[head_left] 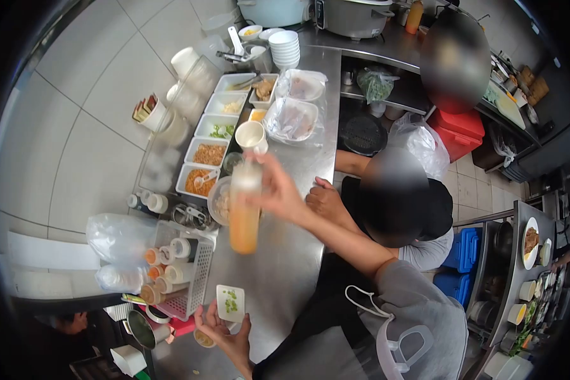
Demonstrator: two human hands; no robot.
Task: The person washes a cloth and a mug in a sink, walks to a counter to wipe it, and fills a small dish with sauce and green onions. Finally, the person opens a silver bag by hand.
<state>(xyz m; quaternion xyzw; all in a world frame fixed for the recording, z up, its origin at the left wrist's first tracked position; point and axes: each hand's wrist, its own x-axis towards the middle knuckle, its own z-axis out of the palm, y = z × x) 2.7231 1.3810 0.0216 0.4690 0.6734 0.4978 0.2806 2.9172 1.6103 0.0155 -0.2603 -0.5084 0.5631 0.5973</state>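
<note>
My right hand (pixel 277 193) is wrapped round a bottle (pixel 244 221) with orange liquid and a pale top, held over the steel counter (pixel 278 253); both are slightly blurred. Lower down, my left hand (pixel 225 332) holds a small white dish (pixel 230 304) with chopped green pieces in it. The dish rests at my fingertips, with the thumb on one side and fingers on the other. Behind the bottle, a round container (pixel 220 201) is partly hidden. A white cup (pixel 251 136) stands just beyond my right hand.
White trays of ingredients (pixel 209 153) line the counter's left edge. A basket of bottles (pixel 199 272) stands near my left hand. Plastic-wrapped containers (pixel 292 119) and stacked bowls (pixel 285 47) are farther back. A co-worker's hands (pixel 328 201) rest at the counter's right edge.
</note>
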